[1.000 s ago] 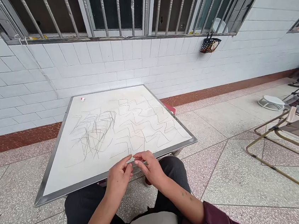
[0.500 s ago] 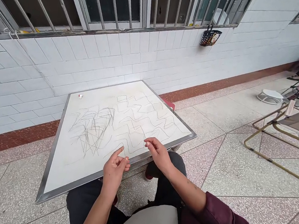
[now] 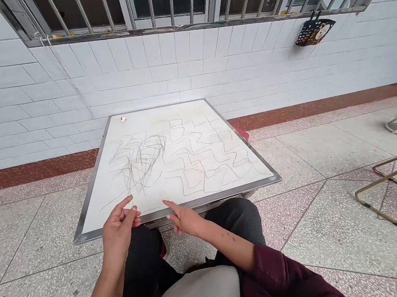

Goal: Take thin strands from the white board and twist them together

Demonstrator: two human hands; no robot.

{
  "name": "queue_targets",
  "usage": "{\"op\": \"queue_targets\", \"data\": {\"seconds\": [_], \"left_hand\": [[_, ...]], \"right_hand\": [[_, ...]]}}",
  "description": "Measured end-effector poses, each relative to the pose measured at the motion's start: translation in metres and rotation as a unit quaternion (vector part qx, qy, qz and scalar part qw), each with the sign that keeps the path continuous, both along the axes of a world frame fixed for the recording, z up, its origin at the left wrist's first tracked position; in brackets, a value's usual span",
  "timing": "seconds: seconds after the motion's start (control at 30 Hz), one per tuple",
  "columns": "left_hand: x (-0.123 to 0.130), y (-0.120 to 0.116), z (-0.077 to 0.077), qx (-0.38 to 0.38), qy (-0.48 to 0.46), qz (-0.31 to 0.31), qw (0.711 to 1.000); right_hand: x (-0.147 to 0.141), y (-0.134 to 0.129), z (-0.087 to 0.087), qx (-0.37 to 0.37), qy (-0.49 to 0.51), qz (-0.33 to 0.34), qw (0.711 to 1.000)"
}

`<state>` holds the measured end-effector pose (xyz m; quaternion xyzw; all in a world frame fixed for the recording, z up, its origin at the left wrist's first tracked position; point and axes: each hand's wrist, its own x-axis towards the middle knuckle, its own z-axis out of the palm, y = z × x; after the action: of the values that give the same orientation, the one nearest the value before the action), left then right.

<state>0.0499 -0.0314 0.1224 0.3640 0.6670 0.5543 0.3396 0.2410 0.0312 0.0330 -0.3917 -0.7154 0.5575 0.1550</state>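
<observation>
Dark, hair-thin strands (image 3: 144,159) are spread over the white tabletop (image 3: 94,222), tangled left of centre and laid in separate zigzags on the right. At the near metal rim (image 3: 214,200), the left hand (image 3: 117,230) is held with thumb and fingertips together, any strand between them too fine to tell, and the right hand (image 3: 188,220) with forefinger extended. Bare surface is left along the left edge.

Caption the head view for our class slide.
Left hand and right hand at the edge of a white tabletop with thin dark lines.
</observation>
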Motion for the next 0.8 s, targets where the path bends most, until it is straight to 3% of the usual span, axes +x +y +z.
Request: {"op": "queue_targets", "data": {"seconds": [0.17, 0.4, 0.67, 0.8], "left_hand": [[-0.014, -0.007, -0.009, -0.014, -0.013, -0.001, 1.000], [-0.009, -0.001, -0.027, -0.025, -0.038, -0.046, 0.998], [-0.003, 0.000, -0.031, -0.031, -0.028, -0.067, 0.997], [0.000, 0.000, -0.032, -0.037, -0.028, -0.070, 0.996]], "right_hand": [[-0.007, 0.008, 0.000, -0.035, -0.076, -0.017, 0.996], [0.019, 0.009, -0.011, 0.006, -0.083, -0.102, 0.991], [0.005, -0.022, -0.016, 0.015, -0.070, -0.074, 0.995], [0.008, -0.023, -0.019, 0.021, -0.059, -0.087, 0.994]]}}
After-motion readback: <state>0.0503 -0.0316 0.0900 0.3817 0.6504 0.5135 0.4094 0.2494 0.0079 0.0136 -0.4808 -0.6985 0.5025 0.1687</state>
